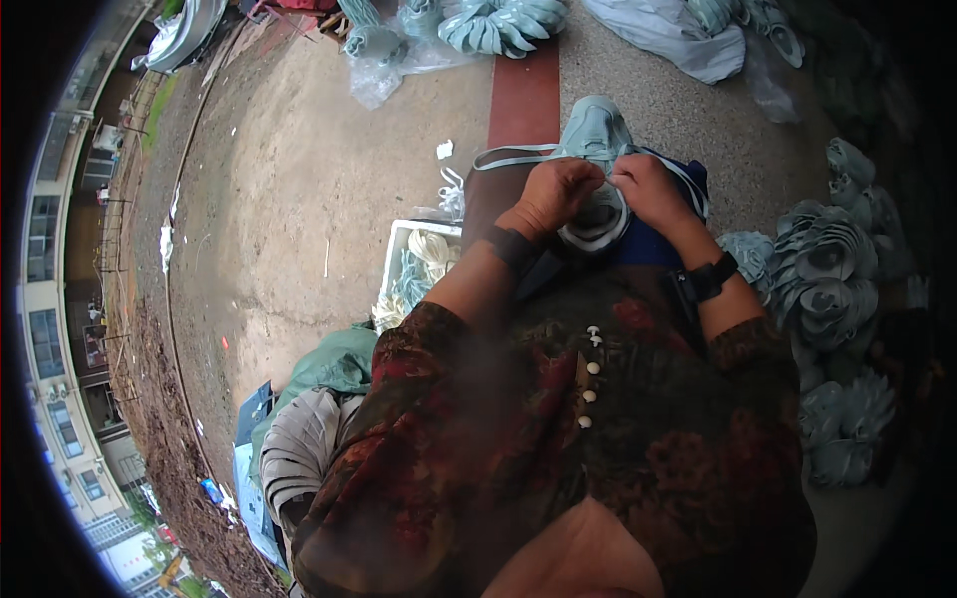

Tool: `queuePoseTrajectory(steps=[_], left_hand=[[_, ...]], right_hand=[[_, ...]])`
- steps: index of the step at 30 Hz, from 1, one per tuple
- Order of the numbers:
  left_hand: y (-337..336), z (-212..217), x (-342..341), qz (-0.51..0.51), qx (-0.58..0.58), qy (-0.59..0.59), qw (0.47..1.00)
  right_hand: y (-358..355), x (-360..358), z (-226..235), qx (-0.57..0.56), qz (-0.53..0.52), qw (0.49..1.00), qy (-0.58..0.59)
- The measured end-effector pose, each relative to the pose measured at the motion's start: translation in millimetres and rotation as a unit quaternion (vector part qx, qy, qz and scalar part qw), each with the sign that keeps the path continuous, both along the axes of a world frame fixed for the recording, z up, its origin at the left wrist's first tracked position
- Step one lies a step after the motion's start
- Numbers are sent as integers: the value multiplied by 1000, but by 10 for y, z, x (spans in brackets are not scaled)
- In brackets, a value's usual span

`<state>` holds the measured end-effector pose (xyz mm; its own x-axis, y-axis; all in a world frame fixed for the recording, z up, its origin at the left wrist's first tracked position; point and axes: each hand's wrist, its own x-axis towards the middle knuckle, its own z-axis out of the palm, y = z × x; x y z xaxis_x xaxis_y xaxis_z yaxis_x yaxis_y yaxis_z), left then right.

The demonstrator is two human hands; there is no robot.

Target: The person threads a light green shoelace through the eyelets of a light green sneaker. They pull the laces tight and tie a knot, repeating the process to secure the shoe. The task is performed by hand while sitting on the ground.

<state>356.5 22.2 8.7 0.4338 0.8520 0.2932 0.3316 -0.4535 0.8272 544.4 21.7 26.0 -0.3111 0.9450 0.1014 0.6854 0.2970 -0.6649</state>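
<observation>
A pale blue-green sneaker lies on my lap, its toe pointing away from me. Its flat pale shoelace loops out to the left, and another loop of it runs out to the right. My left hand is closed in a pinch over the left side of the lacing. Close beside it, my right hand pinches at the right side, fingertips almost meeting the left ones. Both seem to grip the lace; the exact bit between the fingers is hidden. The shoe's opening faces me below the hands.
Left of my lap stands a white box with bundled laces. Stacked pale shoe pieces lie at the right, more bundles at the far side. Grey stacked pieces and green cloth sit by my left elbow.
</observation>
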Motion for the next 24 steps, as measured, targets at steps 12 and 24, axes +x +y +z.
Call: queuePoseTrajectory(steps=[12, 24], left_hand=[[69, 53, 382, 70, 87, 238, 965], [93, 23, -280, -95, -265, -177, 943]], right_hand=[[150, -22, -484, 85, -132, 987, -17], [13, -96, -199, 151, -70, 983, 70]])
